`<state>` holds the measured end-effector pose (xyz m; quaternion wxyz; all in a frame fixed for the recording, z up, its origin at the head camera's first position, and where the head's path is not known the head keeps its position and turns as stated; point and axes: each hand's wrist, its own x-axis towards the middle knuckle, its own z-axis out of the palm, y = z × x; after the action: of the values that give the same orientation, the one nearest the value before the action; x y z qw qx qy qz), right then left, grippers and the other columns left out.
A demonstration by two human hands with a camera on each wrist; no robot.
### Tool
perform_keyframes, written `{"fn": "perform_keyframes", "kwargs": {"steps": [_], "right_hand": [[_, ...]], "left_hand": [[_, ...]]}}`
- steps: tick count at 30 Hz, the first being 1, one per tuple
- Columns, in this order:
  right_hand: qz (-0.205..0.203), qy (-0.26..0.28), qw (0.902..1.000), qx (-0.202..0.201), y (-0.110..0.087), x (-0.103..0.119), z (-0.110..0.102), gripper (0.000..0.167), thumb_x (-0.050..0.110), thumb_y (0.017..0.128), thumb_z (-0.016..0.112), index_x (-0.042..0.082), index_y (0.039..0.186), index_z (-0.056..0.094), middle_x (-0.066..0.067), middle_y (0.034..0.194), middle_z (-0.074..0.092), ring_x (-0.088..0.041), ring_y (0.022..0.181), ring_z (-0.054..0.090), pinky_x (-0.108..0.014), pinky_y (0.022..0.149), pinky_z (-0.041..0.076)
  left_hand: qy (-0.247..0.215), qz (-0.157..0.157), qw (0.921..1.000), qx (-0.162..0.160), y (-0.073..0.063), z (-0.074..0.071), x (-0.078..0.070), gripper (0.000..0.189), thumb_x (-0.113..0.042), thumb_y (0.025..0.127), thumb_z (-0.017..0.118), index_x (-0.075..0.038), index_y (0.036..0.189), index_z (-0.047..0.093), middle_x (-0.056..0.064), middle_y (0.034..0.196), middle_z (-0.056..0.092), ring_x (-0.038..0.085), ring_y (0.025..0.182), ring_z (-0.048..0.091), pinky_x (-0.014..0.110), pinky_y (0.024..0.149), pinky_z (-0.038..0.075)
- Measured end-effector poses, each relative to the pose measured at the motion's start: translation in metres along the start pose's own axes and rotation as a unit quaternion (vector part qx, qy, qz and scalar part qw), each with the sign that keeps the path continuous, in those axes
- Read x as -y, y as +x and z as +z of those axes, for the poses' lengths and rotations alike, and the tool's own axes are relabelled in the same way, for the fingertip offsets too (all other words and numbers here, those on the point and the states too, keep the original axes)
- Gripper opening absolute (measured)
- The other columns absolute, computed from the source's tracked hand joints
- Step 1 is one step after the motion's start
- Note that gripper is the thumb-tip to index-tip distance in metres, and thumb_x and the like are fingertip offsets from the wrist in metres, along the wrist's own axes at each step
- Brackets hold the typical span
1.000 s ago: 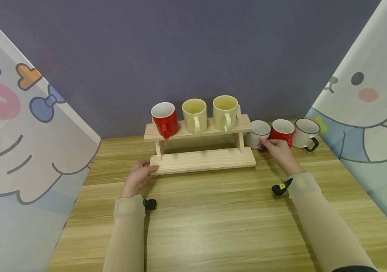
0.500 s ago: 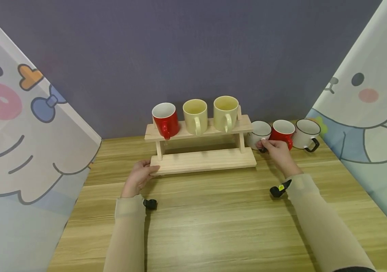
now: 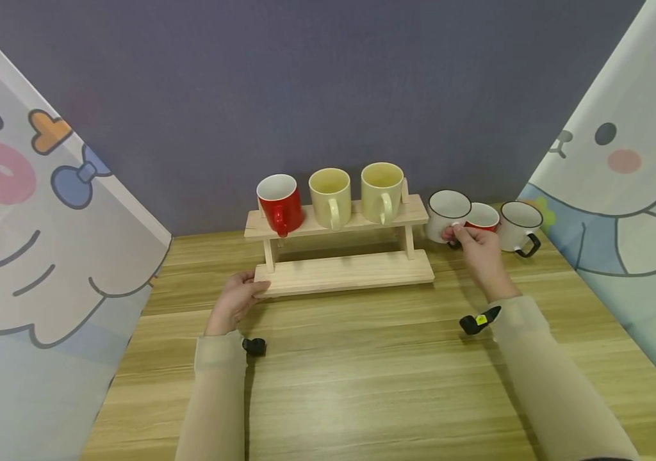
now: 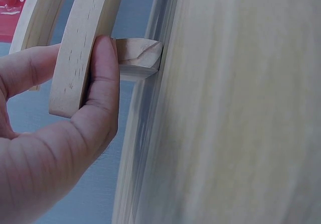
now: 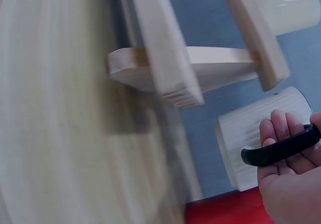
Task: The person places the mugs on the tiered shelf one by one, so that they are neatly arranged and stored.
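My right hand [image 3: 482, 261] holds a white mug [image 3: 443, 219] with a dark rim by its black handle [image 5: 276, 150]; in the right wrist view the fingers pass through the handle. The mug is raised beside the right end of a two-tier wooden rack [image 3: 351, 274]. My left hand [image 3: 233, 302] grips the left end of the rack's lower board, thumb on one face and fingers on the other [image 4: 103, 76]. Along the upper board stand a red mug [image 3: 289, 206] and two pale yellow mugs [image 3: 322, 206], handles toward me. The lower board is bare.
Right of the held mug, a second red mug [image 3: 485, 218] is partly hidden behind my right hand. Another white mug [image 3: 515, 230] with a black handle stands beside it. A dark back wall [image 3: 328, 83] and cartoon-printed side panels enclose the wooden table [image 3: 351, 378].
The white mug has come up off the table in my right hand and shifted slightly right, overlapping the red mug behind. My left hand and the rack have stayed put.
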<state>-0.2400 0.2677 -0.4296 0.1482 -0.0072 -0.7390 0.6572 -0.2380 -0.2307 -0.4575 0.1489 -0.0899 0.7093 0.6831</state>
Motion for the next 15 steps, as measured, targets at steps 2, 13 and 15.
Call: {"fn": "perform_keyframes", "kwargs": {"steps": [2,13,15], "right_hand": [[0.001,0.01,0.9999,-0.003,0.0,0.006,-0.001,0.045,0.02,0.108,0.054,-0.024,0.115,0.062,-0.001,0.092,0.074,-0.011,0.092,0.064,-0.021,0.08,0.049],[0.017,0.063,0.9979,0.003,-0.008,0.029,-0.009,0.043,0.023,0.107,0.057,-0.019,0.117,0.064,-0.002,0.095,0.072,-0.016,0.096,0.06,-0.023,0.083,0.047],[0.013,0.092,0.9956,0.002,-0.012,0.035,-0.009,0.04,0.021,0.106,0.06,-0.017,0.115,0.067,-0.003,0.095,0.072,-0.016,0.095,0.062,-0.023,0.083,0.048]], "left_hand": [[-0.001,0.001,1.0,-0.001,0.0,0.0,0.0,0.064,-0.004,0.1,0.064,0.018,0.148,0.027,0.02,0.125,0.051,0.019,0.101,0.059,0.031,0.089,0.053],[-0.002,0.0,1.0,-0.001,0.0,0.0,0.0,0.063,-0.005,0.101,0.064,0.017,0.148,0.029,0.02,0.126,0.052,0.019,0.102,0.059,0.032,0.091,0.053],[-0.002,0.0,1.0,-0.001,0.001,0.0,0.0,0.063,-0.005,0.101,0.064,0.017,0.148,0.029,0.021,0.126,0.052,0.02,0.102,0.06,0.032,0.09,0.053]]}}
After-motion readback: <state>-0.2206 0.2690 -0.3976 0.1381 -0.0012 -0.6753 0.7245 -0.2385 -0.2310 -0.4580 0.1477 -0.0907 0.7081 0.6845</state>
